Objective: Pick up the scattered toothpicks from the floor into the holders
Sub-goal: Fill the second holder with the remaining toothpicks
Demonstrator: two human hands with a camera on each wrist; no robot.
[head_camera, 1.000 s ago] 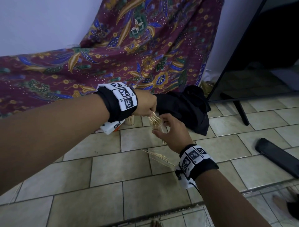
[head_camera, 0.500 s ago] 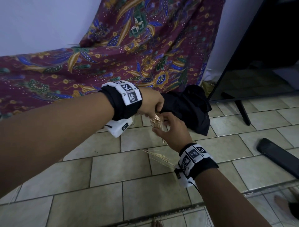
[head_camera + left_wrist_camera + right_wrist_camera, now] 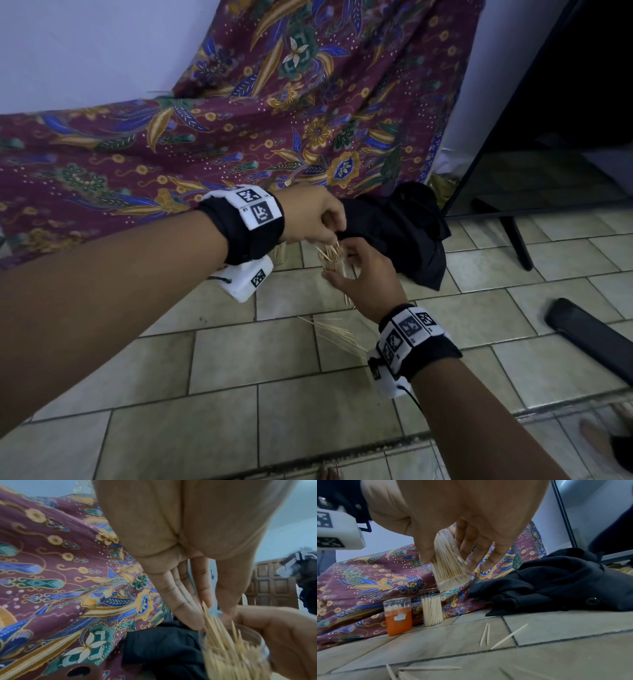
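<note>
Left to right. Far left in the right wrist view: an orange-labelled clear plastic toothpick holder (image 3: pixel 398 616) stands upright on the beige tiled floor (image 3: pixel 219 370), against the maroon floral batik cloth (image 3: pixel 239 120). Just beside it to the right stands a second clear cylinder holder with a dark lid (image 3: pixel 431 608), packed with toothpicks.

My left hand (image 3: pixel 310 216) comes in from the left, fingers pointing down and pinched together on a bunch of wooden toothpicks (image 3: pixel 208 616). In the left wrist view their lower ends sit inside the mouth of the third holder, and the fingertips (image 3: pixel 190 622) are at its rim.

My right hand (image 3: pixel 368 277) grasps that third holder, a clear plastic cup (image 3: pixel 449 561), thumb on one side and fingers on the other. It is held off the floor, tilted, and crowded with toothpicks.

Below and between the wrists, a loose fan of scattered toothpicks (image 3: pixel 337 334) lies on the tiles. More singles (image 3: pixel 508 637) lie nearer the black crumpled garment (image 3: pixel 404 229), which sits right of the hands. Far right: a flat black slab-shaped object (image 3: pixel 589 334) on the floor, which I cannot identify.
</note>
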